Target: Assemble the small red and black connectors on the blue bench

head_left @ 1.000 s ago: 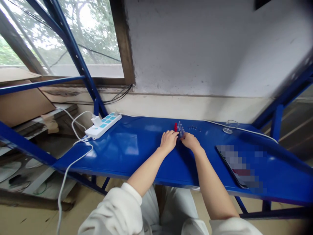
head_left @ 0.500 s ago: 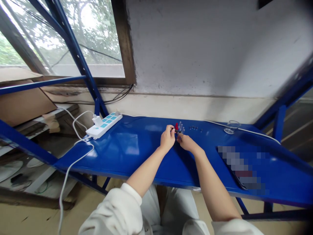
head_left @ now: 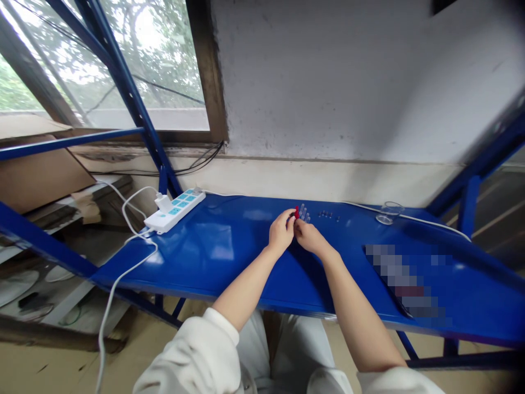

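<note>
My left hand [head_left: 281, 232] is closed over the blue table, its thumb and fingers pinched on a small dark piece [head_left: 292, 214] too small to name. Against it, fingertip to fingertip, my right hand [head_left: 310, 236] is closed too; what its curled fingers hold is hidden. A small red object [head_left: 297, 211] shows just beyond the fingertips, and I cannot tell whether it is held or lies on the table. Right behind my right hand are several clear thin tubes [head_left: 303, 210].
Several tiny dark parts [head_left: 325, 214] lie in a row to the right. Farther right stands a clear round cup [head_left: 385, 214] by a white cable [head_left: 435, 226]. A white power strip [head_left: 176, 210] sits at the left, and a blurred flat item [head_left: 404, 284] lies at the front right.
My right hand has moved slightly left and up, closing in on my left hand. The dark piece seen between them is now mostly covered. The left hand has hardly moved.
</note>
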### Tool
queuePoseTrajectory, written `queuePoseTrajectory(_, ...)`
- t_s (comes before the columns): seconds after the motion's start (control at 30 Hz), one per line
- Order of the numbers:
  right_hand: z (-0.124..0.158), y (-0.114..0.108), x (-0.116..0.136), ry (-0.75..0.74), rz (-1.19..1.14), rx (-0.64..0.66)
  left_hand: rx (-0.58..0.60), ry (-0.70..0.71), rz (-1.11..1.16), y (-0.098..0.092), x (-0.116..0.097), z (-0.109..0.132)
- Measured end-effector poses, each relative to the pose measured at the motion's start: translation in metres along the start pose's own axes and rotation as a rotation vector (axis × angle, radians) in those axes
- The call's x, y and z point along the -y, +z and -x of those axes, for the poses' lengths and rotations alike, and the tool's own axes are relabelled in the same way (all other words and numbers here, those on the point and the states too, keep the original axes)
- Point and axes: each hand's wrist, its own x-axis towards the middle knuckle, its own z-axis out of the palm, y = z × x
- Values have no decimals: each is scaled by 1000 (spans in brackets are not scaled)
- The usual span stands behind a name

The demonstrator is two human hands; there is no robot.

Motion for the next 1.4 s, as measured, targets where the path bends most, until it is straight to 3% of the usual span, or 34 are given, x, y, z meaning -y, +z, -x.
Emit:
queuePoseTrajectory(0.5,-1,-2,4,-1,-30,-272,-82,-11,17,-3,6,-3)
queuePoseTrajectory(0.73,-3,6,-2,-46,-167,-407,-124,-25,76,-4,4,-5)
queuePoseTrajectory(1.0,-4,7,-2,-10,-181,-396,-136,-44,125,-3,8,-7)
queuePoseTrajectory(1.4,-4,5,-2,-42,-142,-399,-29,-121,309,-2,10,-11)
